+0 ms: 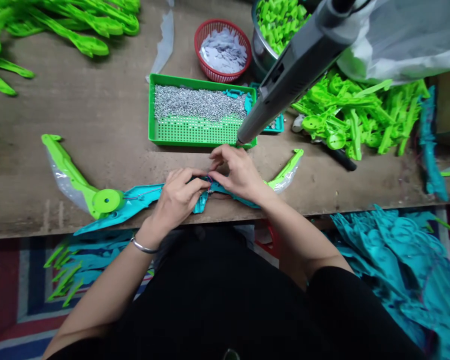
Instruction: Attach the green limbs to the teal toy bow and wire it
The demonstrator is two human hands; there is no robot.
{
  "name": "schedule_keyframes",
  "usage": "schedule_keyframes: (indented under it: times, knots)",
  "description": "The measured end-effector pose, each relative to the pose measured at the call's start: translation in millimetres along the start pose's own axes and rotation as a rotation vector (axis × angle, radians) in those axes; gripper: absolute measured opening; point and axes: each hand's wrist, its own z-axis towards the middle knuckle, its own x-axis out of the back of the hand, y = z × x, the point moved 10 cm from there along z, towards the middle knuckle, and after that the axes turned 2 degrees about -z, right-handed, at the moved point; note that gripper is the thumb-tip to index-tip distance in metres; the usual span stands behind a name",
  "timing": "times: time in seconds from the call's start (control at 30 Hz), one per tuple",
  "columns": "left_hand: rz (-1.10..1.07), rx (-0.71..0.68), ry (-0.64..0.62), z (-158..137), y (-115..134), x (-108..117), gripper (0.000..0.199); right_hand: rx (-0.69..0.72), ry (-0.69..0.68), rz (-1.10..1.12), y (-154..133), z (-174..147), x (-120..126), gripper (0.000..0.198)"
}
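A blue toy bow half-shell (140, 196) lies along the table's front edge, its inner side up. A bright green limb (73, 172) is at its left end, with a round green hub (107, 201), and another green limb (289, 167) at its right. My left hand (180, 195) bends over the shell's middle, fingertips closed on a thin red-purple wire (209, 178). Facing it, my right hand (238, 172) rests on the shell, thumb tip by the wire and forefinger curved apart from the thumb. The fingers partly hide the wire's ends.
A grey electric screwdriver (288, 70) hangs slantwise just above my right hand. Behind are a green tray (198, 131) of screws, a red basket (222, 75) of pale pieces and a metal bowl (260, 55). Green parts (345, 115) heap at right; blue shells (401, 260) lie below the edge.
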Motion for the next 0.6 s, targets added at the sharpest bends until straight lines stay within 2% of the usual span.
schedule_keyframes:
  times: [0.23, 0.33, 0.43, 0.53, 0.6]
  knots:
    - [0.173, -0.093, 0.017, 4.9, 11.2, 0.6, 0.01, -0.137, -0.063, 0.104, 13.6, 7.3, -4.0, 0.036]
    - [0.202, -0.084, 0.006, 4.5, 11.7, -3.0, 0.01, -0.164, -0.106, 0.164, 14.4, 2.2, -9.6, 0.036]
    - [0.21, -0.047, -0.015, 3.0, 8.1, -8.1, 0.01, -0.15, -0.109, 0.212, 10.9, -8.1, -2.0, 0.027]
    - [0.18, 0.017, -0.015, 1.2, 1.6, -9.6, 0.007, -0.07, -0.098, 0.083, -0.4, -24.5, 14.4, 0.013]
    - [0.137, 0.068, -0.011, 0.3, -3.4, -9.4, 0.014, -0.015, -0.129, -0.06, -8.3, -37.5, 17.2, 0.007]
